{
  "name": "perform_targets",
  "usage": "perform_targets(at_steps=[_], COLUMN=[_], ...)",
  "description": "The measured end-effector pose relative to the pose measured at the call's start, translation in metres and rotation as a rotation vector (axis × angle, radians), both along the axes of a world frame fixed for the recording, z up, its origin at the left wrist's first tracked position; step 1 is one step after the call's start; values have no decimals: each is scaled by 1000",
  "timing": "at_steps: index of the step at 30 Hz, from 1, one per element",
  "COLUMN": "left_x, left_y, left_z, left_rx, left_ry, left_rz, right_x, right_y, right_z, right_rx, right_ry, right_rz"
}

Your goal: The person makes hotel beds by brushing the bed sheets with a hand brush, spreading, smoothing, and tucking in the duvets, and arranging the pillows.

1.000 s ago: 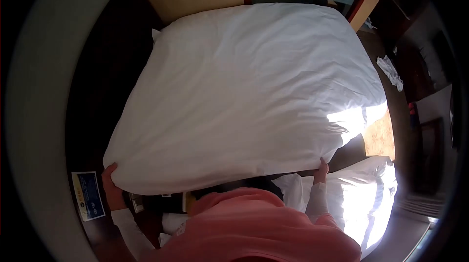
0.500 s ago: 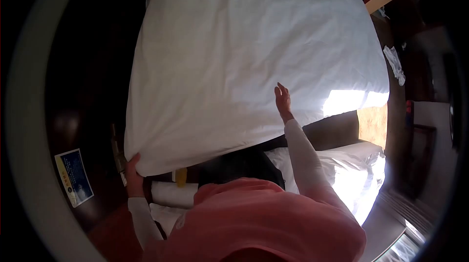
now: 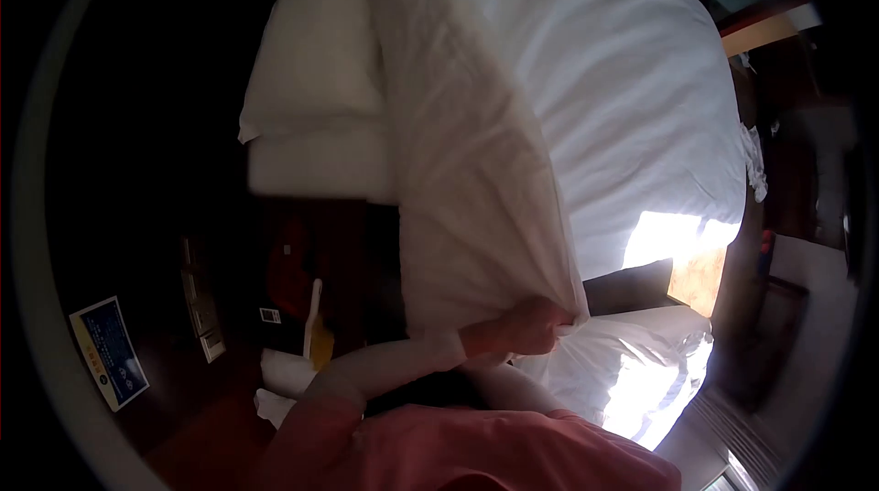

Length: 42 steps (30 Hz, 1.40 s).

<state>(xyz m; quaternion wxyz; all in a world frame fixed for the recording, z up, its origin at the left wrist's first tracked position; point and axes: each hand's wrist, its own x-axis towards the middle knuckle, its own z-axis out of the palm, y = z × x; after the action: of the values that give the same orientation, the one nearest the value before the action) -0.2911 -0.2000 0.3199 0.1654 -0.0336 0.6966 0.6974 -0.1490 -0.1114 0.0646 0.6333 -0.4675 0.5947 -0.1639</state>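
My left hand [image 3: 529, 326] is closed on the corner of a white duvet [image 3: 476, 189], near the bed's front side. The near part of the duvet is pulled diagonally and folded over, with its paler, sunlit top [image 3: 632, 107] beyond. My left forearm crosses in front of my right forearm [image 3: 522, 388]. My right hand lies behind the left arm and the duvet, so its fingers are hidden. At the head of the bed, a white pillow [image 3: 316, 52] rests on another white layer [image 3: 316, 169], both uncovered by the duvet.
To the left is a dark bedside surface with a printed card [image 3: 110, 354] and a switch panel [image 3: 201, 312]. A white roll [image 3: 286, 372] and a yellow-and-white item [image 3: 319, 345] lie nearby. White bedding [image 3: 632, 345] is bunched at the right, partly in sunlight.
My left hand has carried the duvet corner from the left across to the right, exposing the pillow. My right hand has drawn back from the duvet's top toward my body.
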Motion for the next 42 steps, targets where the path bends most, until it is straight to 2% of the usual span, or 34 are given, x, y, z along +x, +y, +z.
perform_targets(at_steps=[2,3,4,6,8,10,12,15,16,17,18,19,20,22,23,26,29,32,34,38,40,42], left_x=[-37,-49,-56,-36,-20,-8,17,47,50,47,49,49,40,15,2,-50,-122,-203,-264,-388,-453,-518], left_y=[50,75,92,71,68,34,-8,-80,-108,-130,-150,-169,-190,-235,-256,-317,-373,-418,-440,-497,-547,-604], left_z=[-80,-136,-171,-176,-198,-220,-243,-278,-269,-269,-271,-271,-267,-223,-218,-192,-167,-142,-127,-154,-188,-212], left_rx=[-107,-171,-233,-249,-462,-241,-286,-389,-467,-425,-382,-283,-180,-125,-101,-60,-89,-128,-247,-441,-533,-765], left_ry=[87,27,-32,-195,-347,-393,-385,-492,-441,-514,-450,-487,-524,-507,-495,-365,-277,-224,-100,-29,-112,-251], left_rz=[-230,-306,-384,-434,-413,-360,-217,-264,-331,-428,-410,-371,-330,-111,-63,215,458,610,630,768,834,898], right_x=[-9,-11,-15,-26,-45,-73,-105,-170,-205,-237,-272,-304,-339,-398,-430,-516,-603,-682,-737,-790,-789,-792], right_y=[14,26,34,47,50,49,43,44,25,12,-6,-22,-52,-102,-126,-200,-261,-321,-357,-401,-404,-405], right_z=[19,20,27,39,48,50,39,-1,8,13,17,17,41,58,66,79,54,21,-14,-94,-112,-117], right_rx=[86,129,169,248,313,345,324,178,222,168,177,12,89,-94,-286,-591,-612,-521,-507,-402,-419,-422], right_ry=[-121,-188,-238,-310,-345,-324,-236,12,99,101,142,92,162,461,609,980,1168,1258,1300,1348,1359,1342], right_rz=[-64,-100,-137,-202,-254,-306,-335,-306,-248,-309,-256,-302,-371,-493,-471,-506,-441,-364,-387,-535,-576,-588])
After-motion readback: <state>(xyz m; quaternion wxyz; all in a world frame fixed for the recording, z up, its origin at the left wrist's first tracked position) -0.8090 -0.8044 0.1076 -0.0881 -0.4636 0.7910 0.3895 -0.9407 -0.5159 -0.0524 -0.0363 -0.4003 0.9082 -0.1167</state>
